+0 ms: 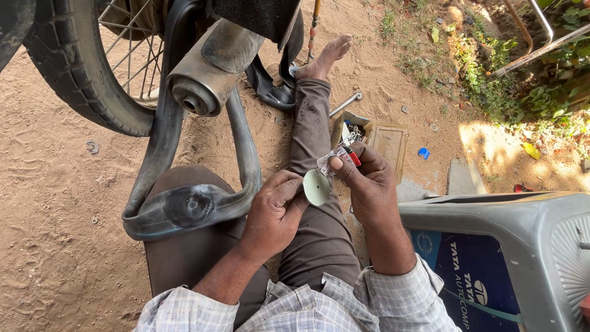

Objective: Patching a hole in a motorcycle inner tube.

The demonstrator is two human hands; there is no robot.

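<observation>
- A round pale patch (317,187) is pinched at its edge by the left hand (275,212), thumb and fingers (289,189) closed on it, just above the right thigh.
- A small crumpled tube (337,156), silvery with a red end, is gripped by the right hand (367,184); the thumb is pressed along it and the fingers are curled around it.
- Tube and patch are held close together, the tube's lower end just above the patch's upper rim; whether they touch cannot be told from this angle.
- A black inner tube (184,206) is draped over the left knee, with a roughened dark spot seen on its top face, just beside the left hand.
- The inner tube is looped upward past a chrome exhaust (206,77) toward a motorcycle wheel (86,67) with spokes and a knobbly tyre.
- The right leg (310,117) is stretched out over sandy ground (55,215), its bare foot near the wheel.
- An open cardboard box (375,138) of small metal parts is seen on the ground just beyond the right hand.
- A metal wrench (345,103) is laid on the sand beside the shin, near the box.
- A grey plastic chair (528,233) is stood to the right, close to the right forearm.
- Grass (491,67) is seen along the upper right edge.
</observation>
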